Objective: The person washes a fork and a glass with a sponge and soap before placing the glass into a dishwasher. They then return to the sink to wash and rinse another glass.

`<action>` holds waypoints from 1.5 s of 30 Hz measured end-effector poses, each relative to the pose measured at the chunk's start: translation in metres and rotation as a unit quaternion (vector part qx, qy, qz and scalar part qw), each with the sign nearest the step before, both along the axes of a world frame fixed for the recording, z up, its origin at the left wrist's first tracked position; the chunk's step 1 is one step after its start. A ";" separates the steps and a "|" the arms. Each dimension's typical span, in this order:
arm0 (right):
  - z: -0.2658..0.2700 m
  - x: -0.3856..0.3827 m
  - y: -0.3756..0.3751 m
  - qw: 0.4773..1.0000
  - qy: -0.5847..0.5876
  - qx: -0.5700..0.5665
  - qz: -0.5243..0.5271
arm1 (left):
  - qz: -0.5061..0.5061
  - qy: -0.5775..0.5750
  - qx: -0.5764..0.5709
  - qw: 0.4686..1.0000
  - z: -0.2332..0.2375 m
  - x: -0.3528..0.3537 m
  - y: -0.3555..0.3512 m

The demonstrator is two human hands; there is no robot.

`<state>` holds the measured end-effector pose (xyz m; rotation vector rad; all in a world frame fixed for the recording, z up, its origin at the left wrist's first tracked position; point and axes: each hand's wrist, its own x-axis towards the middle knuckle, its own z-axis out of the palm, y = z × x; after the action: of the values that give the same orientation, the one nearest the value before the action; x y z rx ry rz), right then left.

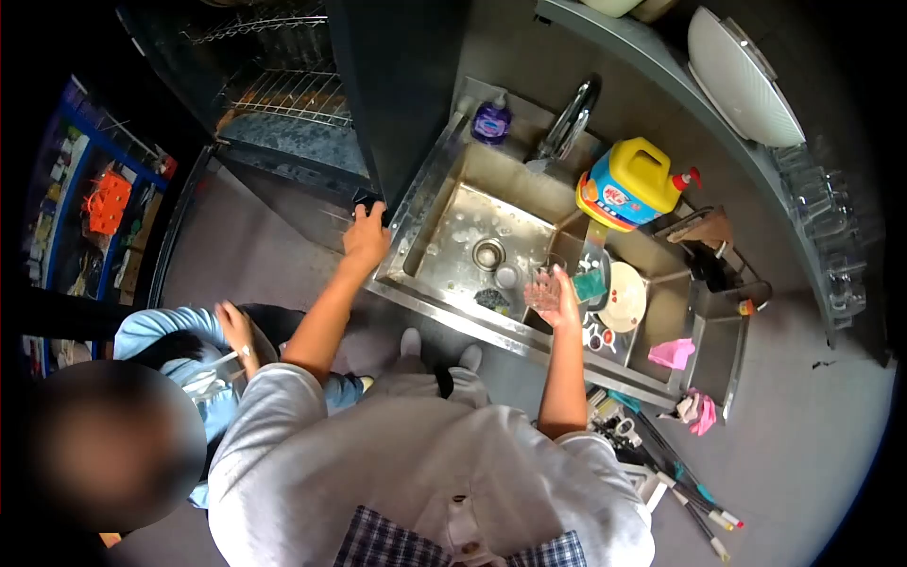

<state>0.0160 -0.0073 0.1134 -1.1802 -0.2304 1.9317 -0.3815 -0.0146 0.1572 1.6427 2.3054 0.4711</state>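
My left hand (pixel 367 238) is at the edge of the dark cabinet door (pixel 402 94), its fingers bent around a black part beside the sink's left rim. Over the right side of the steel sink basin (pixel 439 236), my right hand (pixel 564 300) holds a clear glass (pixel 542 288), hard to make out against the palm. A green sponge (pixel 590 285) lies just right of that hand, near a pale plate (pixel 624 297).
Purple soap bottle (pixel 491 121), faucet (pixel 567 123) and yellow detergent jug (pixel 631 184) stand behind the basin. The open cabinet has wire racks (pixel 288 97). A shelf (pixel 652 59) curves above right, with glasses (pixel 831 227). Another person (pixel 179 354) is close at my left.
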 end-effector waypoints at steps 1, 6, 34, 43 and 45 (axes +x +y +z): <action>0.007 0.001 -0.008 1.000 -0.010 0.012 0.010 | 0.011 -0.042 0.037 0.998 0.001 0.000 -0.002; 0.020 -0.001 -0.030 0.997 -0.037 0.039 0.056 | 0.168 -0.429 0.246 0.853 -0.038 -0.003 0.010; -0.016 -0.033 0.085 0.837 -0.368 0.077 0.398 | 0.368 -0.089 0.243 0.893 -0.056 -0.120 -0.259; 0.015 -0.052 0.075 0.750 -0.480 0.075 0.448 | 0.494 -0.303 0.376 0.723 -0.077 -0.178 -0.295; 0.009 -0.046 0.066 0.931 -0.203 -0.044 0.301 | 0.476 -0.244 0.445 0.718 -0.100 -0.198 -0.299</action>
<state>-0.0300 0.0588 0.1226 -1.7105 -0.8141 2.1973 -0.5793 -0.3136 0.0570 0.1592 2.3701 2.1709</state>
